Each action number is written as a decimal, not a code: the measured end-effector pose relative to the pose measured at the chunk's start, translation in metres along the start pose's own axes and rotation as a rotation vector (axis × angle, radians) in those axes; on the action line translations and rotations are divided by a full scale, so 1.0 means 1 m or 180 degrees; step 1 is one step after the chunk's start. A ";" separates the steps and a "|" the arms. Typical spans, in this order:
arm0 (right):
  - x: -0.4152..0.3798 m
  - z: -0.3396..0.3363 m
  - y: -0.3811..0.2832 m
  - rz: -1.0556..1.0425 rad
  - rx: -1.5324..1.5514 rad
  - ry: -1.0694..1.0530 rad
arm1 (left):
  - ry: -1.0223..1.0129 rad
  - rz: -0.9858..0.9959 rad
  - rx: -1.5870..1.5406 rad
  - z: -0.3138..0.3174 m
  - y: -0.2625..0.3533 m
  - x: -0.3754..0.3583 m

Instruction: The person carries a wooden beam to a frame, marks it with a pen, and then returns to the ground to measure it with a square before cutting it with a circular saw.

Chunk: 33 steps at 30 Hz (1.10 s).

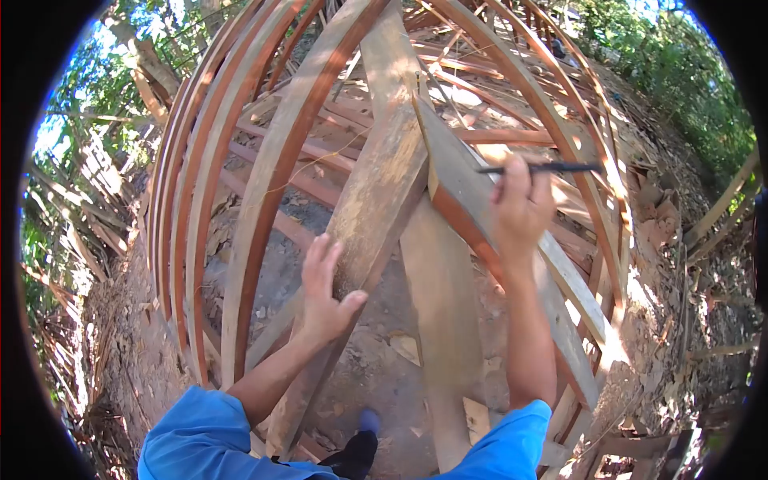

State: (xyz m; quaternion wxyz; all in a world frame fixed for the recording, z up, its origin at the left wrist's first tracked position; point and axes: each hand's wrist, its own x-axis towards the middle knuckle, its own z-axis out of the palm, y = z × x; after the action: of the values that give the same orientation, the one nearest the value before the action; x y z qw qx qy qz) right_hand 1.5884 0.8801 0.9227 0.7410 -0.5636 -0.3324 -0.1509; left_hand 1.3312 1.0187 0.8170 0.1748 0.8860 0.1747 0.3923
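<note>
Nearest, at bottom of view: blue sleeves (pixel 200 436), dark shoe (pixel 356 452) on bare earth (pixel 384 368) between timbers; scattered wood offcuts (pixel 404 348) on ground.

Left hand (pixel 324 292) open, fingers spread, palm flat against lower left edge of wide weathered plank (pixel 376 184); pressing or steadying, not wrapped around; plank's long axis running from near the shoe up and away toward top centre, leaning slightly right at far end.

Right hand (pixel 520 204) higher and farther out, closed around thin dark rod-like tool (pixel 540 168), possibly pencil or nail, cannot tell which; tool held roughly level, tip pointing left, lying across upper face of angled board (pixel 460 188); that board touching the wide plank's right edge up top, then slanting down to the right past the forearm; reddish fresh-cut edge showing on its underside.

Right hand nearer the joint between the two boards; left hand lower on the plank, well apart from joint.

Beyond and around: curved wooden ribs (pixel 240 160) arching on left and right (pixel 560 128), like a boat frame; cross slats (pixel 320 156) behind plank; open gaps between ribs, tighter on right side beside the forearm.

Farthest: trees (pixel 680 72) and leaf litter outside frame.
</note>
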 end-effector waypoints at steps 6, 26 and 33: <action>-0.056 -0.095 -0.140 -0.0896 -0.0185 0.0370 | -0.0515 -0.1652 -0.1006 -0.042 -0.097 -0.121; -0.272 -0.073 -0.554 -0.2887 -0.2002 -0.1793 | -0.1080 -0.2235 -0.1253 -0.164 -0.128 -0.236; -0.492 -0.032 -0.791 -0.2355 -0.2695 -0.1861 | -0.1645 -0.2307 -0.1870 -0.355 -0.107 -0.323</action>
State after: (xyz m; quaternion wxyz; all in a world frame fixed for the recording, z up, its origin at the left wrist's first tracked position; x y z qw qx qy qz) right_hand 0.7647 0.5234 1.1737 0.2313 -0.6737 -0.6053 -0.3553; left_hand 0.8408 1.0295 0.7887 0.5771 0.7504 0.3036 0.1080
